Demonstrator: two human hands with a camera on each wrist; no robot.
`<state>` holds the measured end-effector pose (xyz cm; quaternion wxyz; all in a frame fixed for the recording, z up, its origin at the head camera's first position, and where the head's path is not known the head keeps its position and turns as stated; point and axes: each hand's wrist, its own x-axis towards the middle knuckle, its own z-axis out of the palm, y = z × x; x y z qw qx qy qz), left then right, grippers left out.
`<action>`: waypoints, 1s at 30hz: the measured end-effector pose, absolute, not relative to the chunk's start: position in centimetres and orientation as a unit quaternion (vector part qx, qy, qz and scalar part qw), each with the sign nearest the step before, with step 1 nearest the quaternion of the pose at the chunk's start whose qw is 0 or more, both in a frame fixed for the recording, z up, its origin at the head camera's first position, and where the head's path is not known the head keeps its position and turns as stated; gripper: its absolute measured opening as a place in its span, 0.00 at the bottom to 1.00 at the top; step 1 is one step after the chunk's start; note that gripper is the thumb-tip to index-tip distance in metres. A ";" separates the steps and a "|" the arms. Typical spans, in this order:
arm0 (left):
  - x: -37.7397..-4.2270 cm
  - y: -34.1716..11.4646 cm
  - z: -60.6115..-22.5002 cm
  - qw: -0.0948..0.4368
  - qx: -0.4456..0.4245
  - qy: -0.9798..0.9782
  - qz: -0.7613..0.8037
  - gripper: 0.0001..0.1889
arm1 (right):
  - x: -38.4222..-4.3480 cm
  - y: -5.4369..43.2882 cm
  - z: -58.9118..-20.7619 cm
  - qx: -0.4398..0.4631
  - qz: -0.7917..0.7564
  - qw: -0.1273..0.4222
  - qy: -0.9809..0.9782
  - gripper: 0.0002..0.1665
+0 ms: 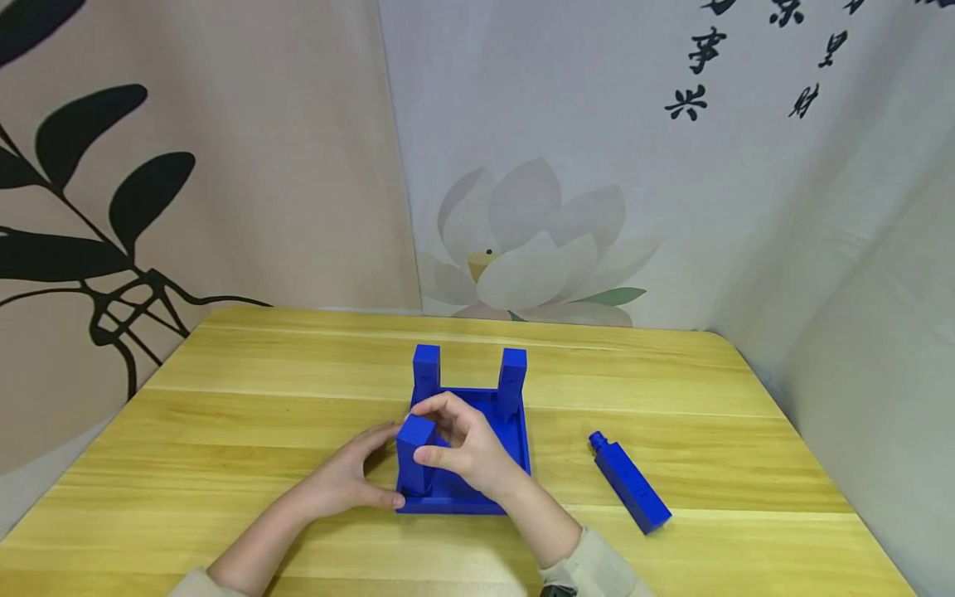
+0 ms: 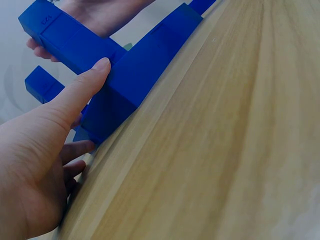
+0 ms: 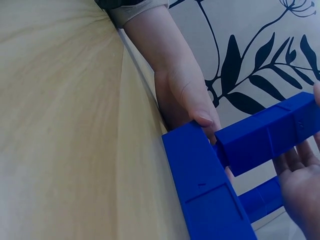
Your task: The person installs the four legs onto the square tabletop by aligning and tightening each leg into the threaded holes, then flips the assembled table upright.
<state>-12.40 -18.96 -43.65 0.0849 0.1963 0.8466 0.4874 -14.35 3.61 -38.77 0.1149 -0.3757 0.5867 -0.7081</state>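
Note:
A square blue base [image 1: 466, 505] with a raised rim lies flat on the table, with three square blue legs standing up from its corners. My left hand [image 1: 343, 481] grips the near left corner of the base, its thumb at the front and its fingers along the left side. With thumb and fingers, my right hand [image 1: 477, 452] holds the upper part of the near left leg [image 1: 414, 456]. In the right wrist view that leg [image 3: 265, 132] stands at the corner, a narrower neck showing at its foot. Two more legs, a far left one [image 1: 427, 373] and a far right one [image 1: 512, 381], stand behind.
A loose blue leg [image 1: 632, 487] lies on the wooden table [image 1: 746, 464] to the right of the base, its threaded end pointing away to the left. Behind the table hangs a pale printed cloth [image 1: 313, 166].

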 end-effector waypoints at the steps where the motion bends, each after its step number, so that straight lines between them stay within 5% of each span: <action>1: -12.4 -19.0 -43.6 0.085 0.197 0.847 0.486 0.52 | -14.4 3.6 -38.8 -0.381 -0.706 0.115 0.585 0.38; 30: -12.2 -18.9 -43.4 0.092 0.187 0.856 0.474 0.53 | -14.3 3.8 -38.5 -0.392 -0.692 0.114 0.595 0.28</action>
